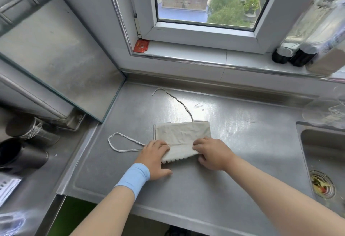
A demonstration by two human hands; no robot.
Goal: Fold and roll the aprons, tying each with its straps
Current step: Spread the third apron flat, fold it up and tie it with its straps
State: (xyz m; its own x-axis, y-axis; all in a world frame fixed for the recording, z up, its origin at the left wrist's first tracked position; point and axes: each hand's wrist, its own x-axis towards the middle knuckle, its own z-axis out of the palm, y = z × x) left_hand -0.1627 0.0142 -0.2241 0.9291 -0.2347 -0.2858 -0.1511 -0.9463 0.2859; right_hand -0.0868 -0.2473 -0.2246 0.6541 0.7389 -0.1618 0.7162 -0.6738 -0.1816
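Both hands press the near edge of a folded apron (182,136) on a steel table (233,161): left hand (155,156) and right hand (211,153) each pinching cloth. Loose straps (121,143) trail left and far; uneven rolling could skew the bundle or trap them.

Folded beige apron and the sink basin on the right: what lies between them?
Head view: only bare steel countertop between the folded beige apron and sink basin.
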